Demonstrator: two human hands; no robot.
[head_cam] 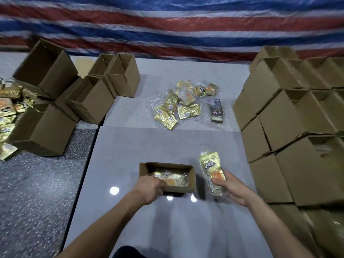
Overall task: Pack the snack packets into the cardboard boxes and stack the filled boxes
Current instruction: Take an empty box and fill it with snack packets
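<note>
A small open cardboard box (191, 176) stands on the grey floor in front of me, with gold snack packets (176, 178) inside. My left hand (149, 189) reaches into its near-left corner, fingers closed on a packet there. To the right of the box, my right hand (230, 189) holds a gold packet (211, 168) upright by its lower end. A loose pile of gold packets (176, 107) in clear wrap lies farther out, with a dark packet (216, 110) beside it.
Stacked cardboard boxes (290, 127) form a wall on the right. Several empty open boxes (96, 90) stand at the left, with more gold packets (9, 116) heaped at the far left edge. A striped red, white and blue tarp (167, 25) hangs behind.
</note>
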